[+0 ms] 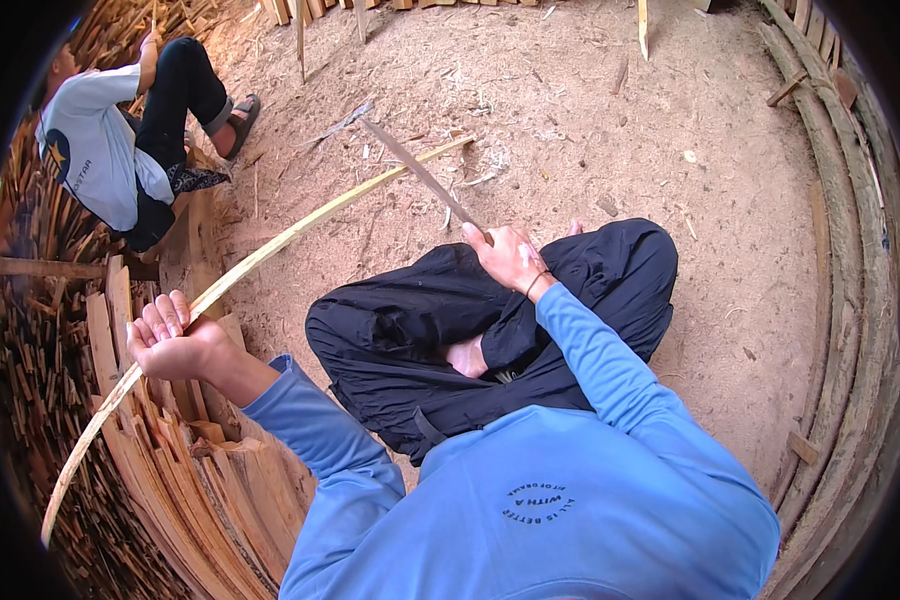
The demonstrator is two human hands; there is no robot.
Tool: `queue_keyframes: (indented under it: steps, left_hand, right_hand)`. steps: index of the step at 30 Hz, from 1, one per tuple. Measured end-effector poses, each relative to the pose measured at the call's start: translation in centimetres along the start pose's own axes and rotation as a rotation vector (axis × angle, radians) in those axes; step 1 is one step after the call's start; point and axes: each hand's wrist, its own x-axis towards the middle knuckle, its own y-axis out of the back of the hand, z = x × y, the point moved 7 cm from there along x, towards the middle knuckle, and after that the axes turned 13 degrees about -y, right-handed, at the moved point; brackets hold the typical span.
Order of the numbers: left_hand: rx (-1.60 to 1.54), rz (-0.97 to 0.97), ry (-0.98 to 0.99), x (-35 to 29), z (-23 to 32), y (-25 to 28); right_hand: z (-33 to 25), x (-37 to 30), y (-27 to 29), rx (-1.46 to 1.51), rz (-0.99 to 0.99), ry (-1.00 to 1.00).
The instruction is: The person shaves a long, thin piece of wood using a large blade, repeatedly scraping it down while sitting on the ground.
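Observation:
My left hand (pixel 188 347) is wrapped round a long, pale wooden strip (pixel 295 231), which slants from the lower left up to the middle of the view. The strip looks bowed, though the lens may add to that. In my right hand (pixel 515 259), closed above my crossed legs, is a long-bladed knife (pixel 420 174); its handle is mostly hidden by my fingers. The blade points away to the upper left and crosses the strip near its far end. Whether blade and wood touch I cannot tell.
Split wooden slats (pixel 230 490) are stacked at my left, with more heaps behind. A person in a white shirt (pixel 100 135) sits at the far left. Long wooden poles (pixel 850 330) run along the right. Shavings (pixel 485 172) litter the sandy ground (pixel 740 260).

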Motion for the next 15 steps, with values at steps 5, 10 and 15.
queue_keyframes:
  steps: [5,10,15]
  left_hand:
    - [0.020,0.033,0.023,-0.3,-0.3,0.3]
    - [0.036,0.035,-0.007,-0.4,0.2,0.1]
    - [0.038,0.020,0.003,-0.5,-0.5,0.0]
  right_hand:
    - [3.3,5.6,-0.4,-0.064,0.239,-0.067]
    - [0.9,2.9,1.8,-0.033,0.013,-0.029]
    - [4.3,7.3,0.1,0.011,0.089,-0.159]
